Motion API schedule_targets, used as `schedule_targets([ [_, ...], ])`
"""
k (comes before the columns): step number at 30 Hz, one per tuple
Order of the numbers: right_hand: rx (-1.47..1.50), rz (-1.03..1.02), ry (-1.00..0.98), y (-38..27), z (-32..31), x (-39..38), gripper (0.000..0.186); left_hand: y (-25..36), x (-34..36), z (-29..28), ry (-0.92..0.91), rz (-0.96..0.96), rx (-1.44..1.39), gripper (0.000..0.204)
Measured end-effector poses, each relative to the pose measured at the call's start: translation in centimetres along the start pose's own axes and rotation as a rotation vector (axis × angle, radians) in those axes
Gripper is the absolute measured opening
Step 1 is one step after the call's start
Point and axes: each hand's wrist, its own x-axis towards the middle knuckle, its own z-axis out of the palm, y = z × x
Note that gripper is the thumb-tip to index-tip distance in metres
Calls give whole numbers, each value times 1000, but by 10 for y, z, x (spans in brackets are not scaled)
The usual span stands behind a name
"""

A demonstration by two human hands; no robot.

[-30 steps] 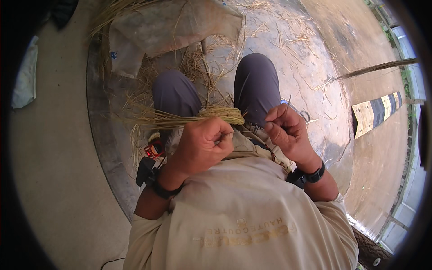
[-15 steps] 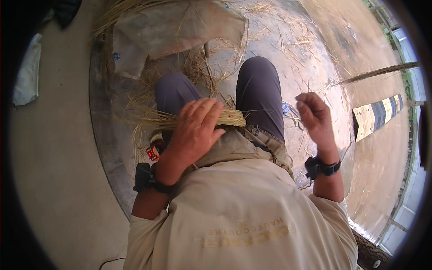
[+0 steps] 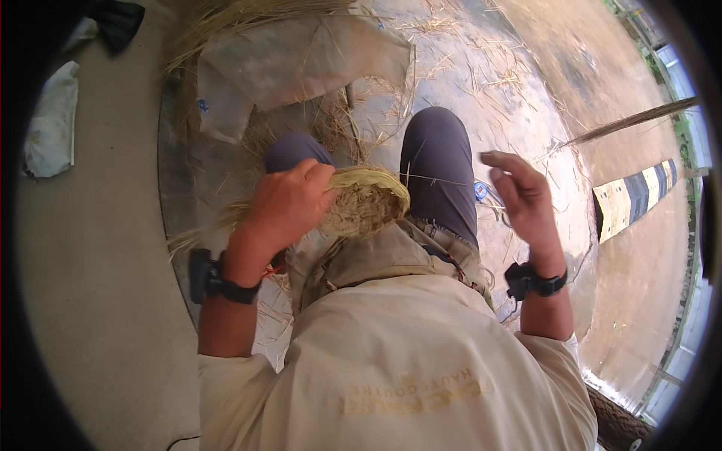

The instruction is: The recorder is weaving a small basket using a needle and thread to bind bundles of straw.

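Note:
A shallow round straw basket (image 3: 368,207), coiled from pale stalks, sits tilted over my lap with its hollow inside showing. My left hand (image 3: 289,197) is closed on its left rim, and loose straw ends (image 3: 207,229) stick out beyond that hand. From the basket's right side a thin strand (image 3: 444,180) runs across my right thigh toward my right hand. Raised to the right of the knee, my right hand (image 3: 524,192) has bent fingers and appears to pinch the strand's end, though the contact itself is too fine to see clearly.
Ahead lies a pale cloth sheet (image 3: 301,64) with straw bundles (image 3: 256,15) beyond it. Scattered stalks cover the grey mat. A small blue round item (image 3: 480,191) lies by my right knee. Farther right are a black-and-yellow striped block (image 3: 635,195) and a long straw bundle (image 3: 635,120).
My left hand has shifted left and turned the basket, so its hollow inside now shows. The right hand stays raised in nearly the same place, its index finger straighter.

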Motion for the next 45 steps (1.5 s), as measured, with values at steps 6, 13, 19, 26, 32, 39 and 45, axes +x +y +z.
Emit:
schedule_targets([
  [6, 399, -11, -381, -34, 75, 40, 32, 3, 22, -64, -258, 137, -244, 37],
  [13, 195, 139, -750, 24, 49, 22, 34, 8, 14, -40, -215, 24, -354, 44],
  [19, 680, 284, -548, -3, 36, 25, 34, 17, 16, -23, -80, 112, -336, 43],
  [26, 945, 308, -320, -49, 67, 65, 32, 31, 8, -21, 27, 179, -66, 43],
  [32, 69, 41, -634, -56, 66, 54, 34, 28, -11, -22, 71, 130, -72, 40],
  [39, 141, 104, -551, -45, 56, 28, 28, 22, -22, -11, 91, 54, -293, 30],
  [45, 706, 316, -412, -46, 42, 46, 24, 33, -14, -1, 135, 63, -340, 26],
])
